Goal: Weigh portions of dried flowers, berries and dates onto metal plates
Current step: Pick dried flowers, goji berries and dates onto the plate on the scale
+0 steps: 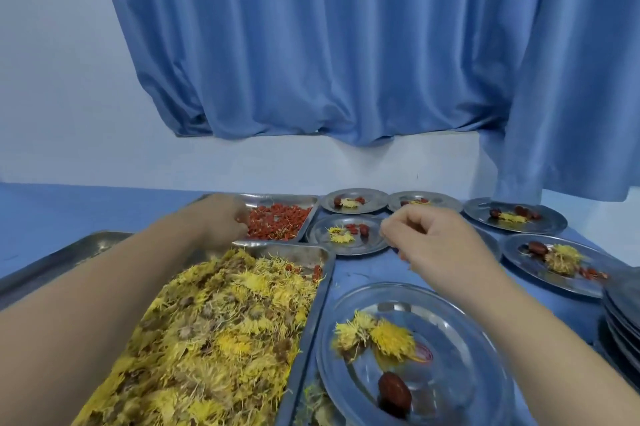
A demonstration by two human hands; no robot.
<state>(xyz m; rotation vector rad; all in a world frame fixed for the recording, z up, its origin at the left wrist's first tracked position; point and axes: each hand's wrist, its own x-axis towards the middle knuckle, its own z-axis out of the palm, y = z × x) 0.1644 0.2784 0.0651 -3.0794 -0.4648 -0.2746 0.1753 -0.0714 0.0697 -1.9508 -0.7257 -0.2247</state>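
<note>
At the berry tray's left edge, left hand pinched berries; right of it, right hand curled, grip unclear.

White wall ahead of me. Blue pleated curtain hangs across most of it, hem bunched; a second panel drops lower at right. My desk has a blue top and meets the wall. Even, soft light.

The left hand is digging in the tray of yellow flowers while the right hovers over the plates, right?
Not quite: the head view shows the left hand in the tray of red berries, not the flowers. The right hand does hover over the plates.
</note>
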